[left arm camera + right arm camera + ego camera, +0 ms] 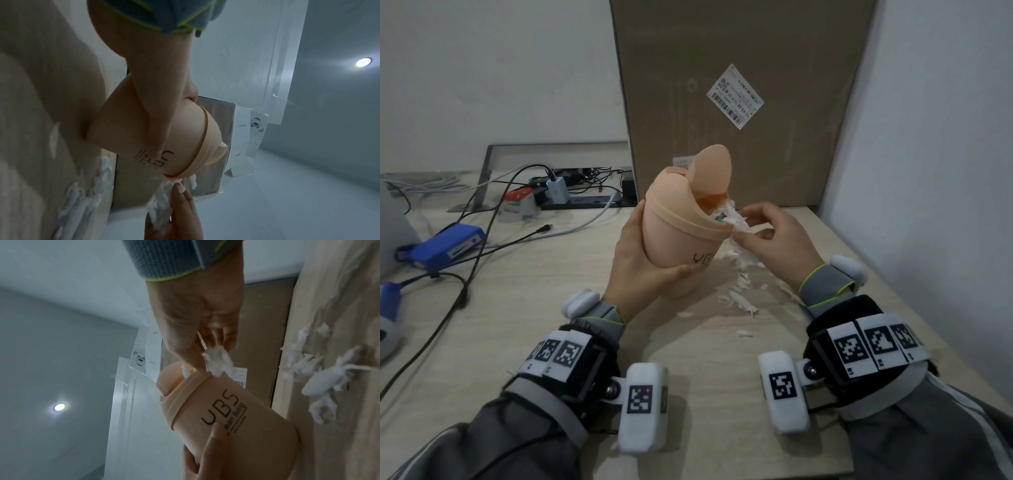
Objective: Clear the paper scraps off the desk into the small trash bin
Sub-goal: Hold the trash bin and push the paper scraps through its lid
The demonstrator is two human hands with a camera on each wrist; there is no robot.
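A small peach trash bin (674,240) with a swing lid (714,171) is tilted to the right, its base on the desk. My left hand (640,260) grips its body, thumb over the black lettering (222,407). My right hand (763,233) pinches a wad of white paper scraps (736,219) at the bin's opening, as the right wrist view shows (218,360). More torn white scraps (739,291) lie on the desk below and right of the bin (329,374), and also show in the left wrist view (78,199).
A tall cardboard box (739,102) stands against the wall right behind the bin. Cables, a power strip (582,202) and a blue device (445,246) crowd the desk's left side. The desk's right edge (893,284) runs close to the right wall.
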